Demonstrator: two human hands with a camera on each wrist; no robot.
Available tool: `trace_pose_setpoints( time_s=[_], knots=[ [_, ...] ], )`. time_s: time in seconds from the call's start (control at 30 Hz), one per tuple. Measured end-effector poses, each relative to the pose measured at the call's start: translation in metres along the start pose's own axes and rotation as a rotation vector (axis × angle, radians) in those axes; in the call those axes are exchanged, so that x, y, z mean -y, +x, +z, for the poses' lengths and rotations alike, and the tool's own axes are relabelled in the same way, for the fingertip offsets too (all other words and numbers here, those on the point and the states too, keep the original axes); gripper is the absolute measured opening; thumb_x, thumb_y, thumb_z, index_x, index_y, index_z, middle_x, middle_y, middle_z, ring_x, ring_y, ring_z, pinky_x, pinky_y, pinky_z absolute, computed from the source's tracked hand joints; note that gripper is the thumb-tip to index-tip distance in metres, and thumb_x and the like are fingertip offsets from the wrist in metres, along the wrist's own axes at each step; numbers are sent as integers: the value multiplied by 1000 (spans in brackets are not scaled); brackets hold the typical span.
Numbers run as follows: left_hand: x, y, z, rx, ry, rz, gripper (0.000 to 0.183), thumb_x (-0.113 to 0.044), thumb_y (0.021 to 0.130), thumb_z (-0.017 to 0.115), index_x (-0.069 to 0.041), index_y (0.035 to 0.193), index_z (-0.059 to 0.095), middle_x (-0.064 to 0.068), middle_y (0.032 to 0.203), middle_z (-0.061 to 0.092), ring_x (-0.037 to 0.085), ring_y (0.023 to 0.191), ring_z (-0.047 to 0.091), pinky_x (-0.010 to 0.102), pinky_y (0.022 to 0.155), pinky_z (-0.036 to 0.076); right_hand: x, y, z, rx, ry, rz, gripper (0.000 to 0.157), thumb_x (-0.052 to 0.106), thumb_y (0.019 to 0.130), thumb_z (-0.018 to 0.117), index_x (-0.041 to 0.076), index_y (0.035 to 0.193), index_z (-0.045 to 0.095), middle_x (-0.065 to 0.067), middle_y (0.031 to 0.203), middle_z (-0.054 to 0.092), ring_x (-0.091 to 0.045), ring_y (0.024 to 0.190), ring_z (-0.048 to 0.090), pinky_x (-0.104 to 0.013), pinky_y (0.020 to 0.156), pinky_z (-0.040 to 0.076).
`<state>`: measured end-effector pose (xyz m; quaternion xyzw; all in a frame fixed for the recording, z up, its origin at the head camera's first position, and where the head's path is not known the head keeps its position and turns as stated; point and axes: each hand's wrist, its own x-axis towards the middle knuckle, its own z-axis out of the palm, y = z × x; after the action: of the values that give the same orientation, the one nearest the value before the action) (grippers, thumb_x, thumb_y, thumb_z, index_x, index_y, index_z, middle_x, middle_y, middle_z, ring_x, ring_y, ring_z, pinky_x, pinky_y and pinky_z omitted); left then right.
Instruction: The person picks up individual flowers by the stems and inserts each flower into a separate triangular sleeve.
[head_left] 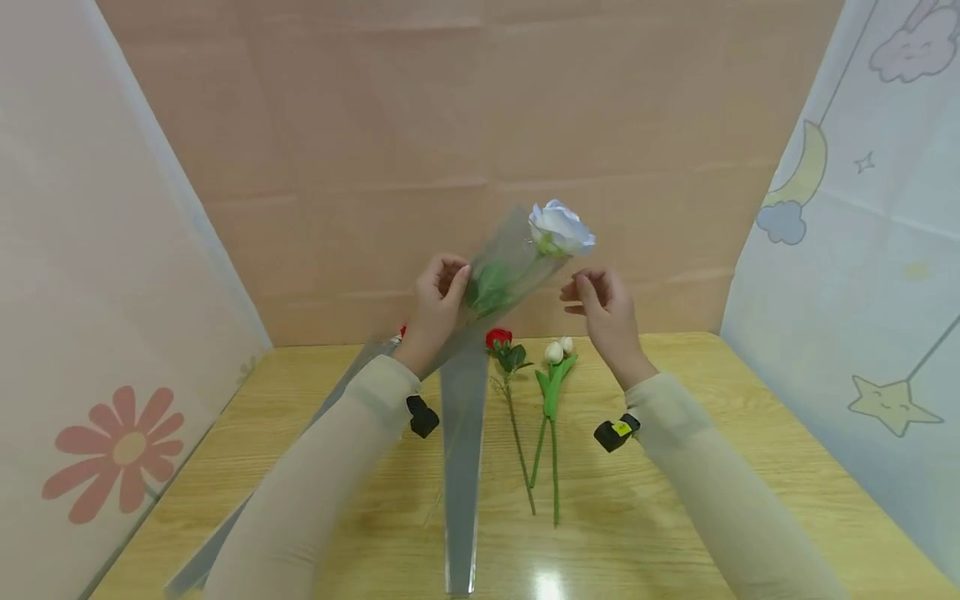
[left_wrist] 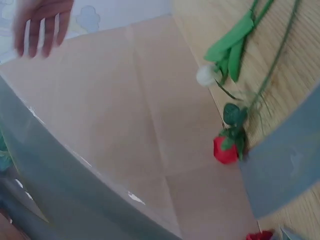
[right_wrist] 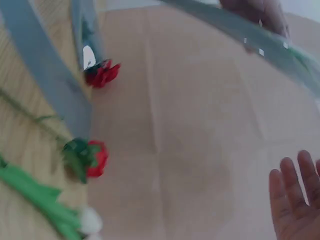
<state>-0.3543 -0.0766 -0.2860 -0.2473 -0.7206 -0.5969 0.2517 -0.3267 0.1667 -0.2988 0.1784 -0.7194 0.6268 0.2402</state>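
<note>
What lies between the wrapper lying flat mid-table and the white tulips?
A single red rose lies between them, as the head view shows.

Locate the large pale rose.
In the head view, right of centre, the large pale rose tops the clear sleeve in the left hand, above the right hand.

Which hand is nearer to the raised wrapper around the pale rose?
Left. The left hand holds the wrapper at its left side; the right hand is apart from it, to the right, below the bloom.
</note>
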Motion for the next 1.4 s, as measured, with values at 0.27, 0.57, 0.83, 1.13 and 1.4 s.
trace_pose_setpoints(
  time_s=[0.27,0.57,0.83,1.13,1.4],
  knots=[
    [16,-7,-27,7,120,-69,15,-18,99,56,-4,102,59,11,90,62,16,73,52,20,62,42,-52,-18,-38,257,-393,320,30,19,105,40,-4,121,51,-25,112,62,-34,99,66,-44,82,56],
    [51,-18,-59,27,318,-133,18,-25,99,57,-8,103,61,6,92,64,17,77,54,23,67,45,-92,-38,-60,507,-529,580,32,17,104,41,-8,122,49,-29,112,62,-37,94,65,-45,78,55],
    [77,-34,-86,119,454,-242,17,-22,101,52,-7,107,58,10,96,60,22,85,54,33,74,47,-98,-45,-66,535,-529,608,33,16,103,42,-10,122,48,-28,110,62,-32,88,65,-42,76,55],
    [117,-58,-110,147,591,-414,18,-12,102,47,1,112,56,18,100,62,27,85,58,37,72,47,-95,-48,-61,524,-508,608,32,16,104,41,-10,122,48,-28,111,62,-34,90,64,-46,80,54],
    [138,-72,-128,76,693,-540,22,-5,101,40,4,119,50,26,109,62,34,84,61,42,70,48,-93,-51,-56,522,-507,582,31,16,103,42,-9,120,49,-28,110,62,-35,90,65,-45,78,54]
  ],
)
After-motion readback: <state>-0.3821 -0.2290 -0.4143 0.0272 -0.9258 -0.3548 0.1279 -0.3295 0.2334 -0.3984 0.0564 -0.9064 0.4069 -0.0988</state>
